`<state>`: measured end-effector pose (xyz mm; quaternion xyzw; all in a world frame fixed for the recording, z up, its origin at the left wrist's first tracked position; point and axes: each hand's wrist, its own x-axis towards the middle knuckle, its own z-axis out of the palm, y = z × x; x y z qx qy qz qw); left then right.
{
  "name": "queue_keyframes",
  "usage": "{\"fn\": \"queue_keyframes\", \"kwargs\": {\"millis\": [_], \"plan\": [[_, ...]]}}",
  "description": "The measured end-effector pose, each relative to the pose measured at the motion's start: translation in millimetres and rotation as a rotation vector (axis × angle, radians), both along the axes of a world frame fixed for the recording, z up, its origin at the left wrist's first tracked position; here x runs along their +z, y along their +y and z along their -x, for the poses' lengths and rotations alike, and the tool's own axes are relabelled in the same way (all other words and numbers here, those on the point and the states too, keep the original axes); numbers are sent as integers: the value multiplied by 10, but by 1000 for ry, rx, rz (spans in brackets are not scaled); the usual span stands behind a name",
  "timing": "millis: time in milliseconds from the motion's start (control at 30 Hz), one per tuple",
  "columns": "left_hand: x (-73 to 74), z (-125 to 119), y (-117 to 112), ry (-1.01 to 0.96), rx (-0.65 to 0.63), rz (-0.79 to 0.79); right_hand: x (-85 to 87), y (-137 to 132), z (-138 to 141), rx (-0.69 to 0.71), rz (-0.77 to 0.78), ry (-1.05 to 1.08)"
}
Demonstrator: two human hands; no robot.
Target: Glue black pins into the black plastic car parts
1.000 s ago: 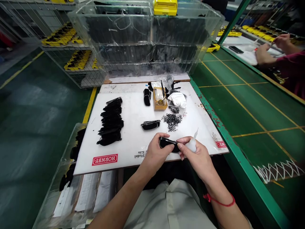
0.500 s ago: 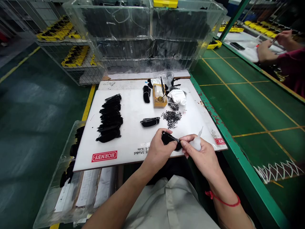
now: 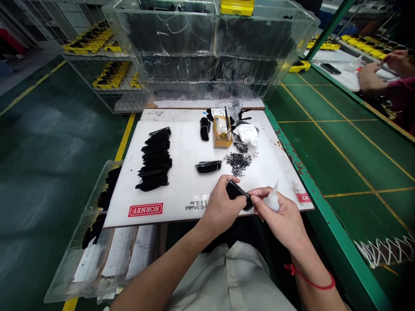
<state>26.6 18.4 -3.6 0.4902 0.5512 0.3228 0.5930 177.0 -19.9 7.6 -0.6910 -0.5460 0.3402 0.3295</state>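
Above the board's front edge, my left hand (image 3: 222, 205) is closed around a glossy black curved plastic part (image 3: 234, 190), its thumb along the near side. My right hand (image 3: 285, 216) keeps a small white squeeze bottle (image 3: 272, 201) with a thin nozzle in its palm, nozzle pointing up. Thumb and forefinger of that hand pinch at the right end of the black part; whether something tiny is between them I cannot tell. A similar black part (image 3: 208, 167) lies just beyond, beside a pile of small black pieces (image 3: 239, 163).
A row of black parts (image 3: 154, 160) lies on the white board (image 3: 181, 190) at left. Behind the pile are a small wooden box (image 3: 223, 141) and a white bag (image 3: 248, 134). Clear bins (image 3: 207, 69) stand at the back. A co-worker's hands (image 3: 372, 77) show at right.
The whole view has shifted slightly, so the board sits a little further right. Both hands keep the same hold; the black part is tilted slightly more.
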Motion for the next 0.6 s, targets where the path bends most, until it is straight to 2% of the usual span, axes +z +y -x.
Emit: {"fn": "queue_keyframes", "kwargs": {"millis": [600], "plan": [[15,2,-3,39,-44,5,2,-3,-54,10,110,51]]}}
